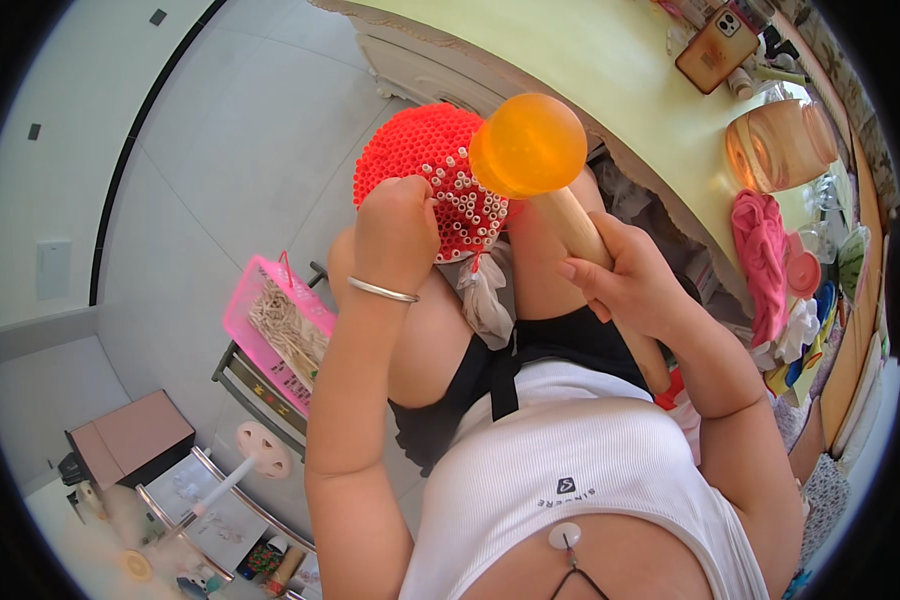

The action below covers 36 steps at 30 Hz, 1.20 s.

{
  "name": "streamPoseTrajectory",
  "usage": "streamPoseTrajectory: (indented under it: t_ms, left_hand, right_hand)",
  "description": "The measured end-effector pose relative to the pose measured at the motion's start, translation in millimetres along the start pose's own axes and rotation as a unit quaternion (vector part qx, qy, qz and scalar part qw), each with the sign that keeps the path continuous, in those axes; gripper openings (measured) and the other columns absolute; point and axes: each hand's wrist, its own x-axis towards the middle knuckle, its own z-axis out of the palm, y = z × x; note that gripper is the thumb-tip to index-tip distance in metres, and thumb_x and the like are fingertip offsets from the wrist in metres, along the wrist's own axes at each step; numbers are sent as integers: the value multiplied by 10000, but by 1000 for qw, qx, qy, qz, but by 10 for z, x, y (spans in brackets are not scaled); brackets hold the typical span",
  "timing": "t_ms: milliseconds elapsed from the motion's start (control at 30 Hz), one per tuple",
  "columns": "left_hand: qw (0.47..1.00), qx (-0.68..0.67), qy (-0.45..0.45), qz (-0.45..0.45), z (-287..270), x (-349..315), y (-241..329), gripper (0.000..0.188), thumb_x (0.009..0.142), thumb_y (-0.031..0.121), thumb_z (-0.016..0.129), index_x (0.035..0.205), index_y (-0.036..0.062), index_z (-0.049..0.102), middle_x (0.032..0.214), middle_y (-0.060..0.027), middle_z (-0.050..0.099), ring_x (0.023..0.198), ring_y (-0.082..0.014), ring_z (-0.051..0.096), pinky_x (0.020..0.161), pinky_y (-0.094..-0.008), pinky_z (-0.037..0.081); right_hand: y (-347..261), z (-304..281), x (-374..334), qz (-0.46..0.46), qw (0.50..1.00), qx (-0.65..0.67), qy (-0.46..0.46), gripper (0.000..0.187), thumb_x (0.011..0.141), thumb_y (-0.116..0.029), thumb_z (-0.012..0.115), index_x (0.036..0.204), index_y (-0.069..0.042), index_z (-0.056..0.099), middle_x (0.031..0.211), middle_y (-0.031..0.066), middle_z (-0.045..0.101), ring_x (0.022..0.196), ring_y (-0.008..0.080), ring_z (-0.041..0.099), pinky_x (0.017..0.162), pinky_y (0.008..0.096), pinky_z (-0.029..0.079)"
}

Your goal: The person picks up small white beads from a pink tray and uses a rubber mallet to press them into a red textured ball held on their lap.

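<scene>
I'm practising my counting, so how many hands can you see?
2. The left hand is curled at the red tube bundle, partly covering it; the right hand grips the orange-headed mallet. No other hands show.

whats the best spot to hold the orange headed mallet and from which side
Probably best around the middle of the pale wooden handle, coming from the right, as the right hand does. The handle is long, straight and slim, slanting toward the picture's lower right; the round, smooth orange head is much wider, so likely harder to grip.
</scene>
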Motion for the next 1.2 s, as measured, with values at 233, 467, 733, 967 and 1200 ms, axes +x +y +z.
streamPoseTrajectory:
  t_ms: [233, 467, 733, 967, 1200]
  left_hand:
    - [994, 77, -67, 28, 17, 104, 122, 62, 804, 35, 623, 752, 4, 637, 780, -214, 637, 778, -389, 623, 694, -462, 505]
    - [983, -171, 42, -44, -22, -14, -67, 68, 827, 29, 639, 795, -28, 621, 749, -139, 662, 561, -245, 580, 546, -367, 477]
    - [609, -680, 11, -408, -360, -481, -463, 183, 892, 50, 508, 1031, -58, 560, 873, -139, 635, 564, -57, 470, 418, -184, 281]
    - [637, -676, -31, -368, -368, -652, -458, 193, 960, 175, 581, 1008, -7, 623, 811, -113, 653, 481, -66, 439, 395, -181, 272]
    - [555, -747, 7, -365, -258, -493, -410, 255, 974, 246, 618, 942, -3, 656, 765, -77, 618, 488, -82, 456, 405, -203, 290]
  right_hand:
    - [117, -3, 43, 7, 1000, 26, -12, 184, 949, -117, 632, 1053, 4, 540, 617, -26, 502, 467, 46, 487, 449, 216, 398]
    - [-14, 91, 49, 16, 999, 33, -38, 239, 951, -164, 642, 1090, 8, 552, 652, -6, 526, 505, 66, 513, 477, 232, 434]
    - [-52, 293, 299, -144, 933, -329, -17, 370, 907, -297, 698, 1050, 21, 573, 790, 194, 633, 769, 354, 633, 710, 410, 498]
    - [-375, 315, 188, -95, 976, -195, -31, 343, 904, -298, 699, 1020, 4, 586, 837, 193, 632, 761, 345, 619, 687, 407, 479]
    - [-11, 390, 380, -161, 944, -281, -65, 359, 896, -299, 722, 983, 19, 581, 762, 156, 605, 694, 289, 579, 677, 366, 472]
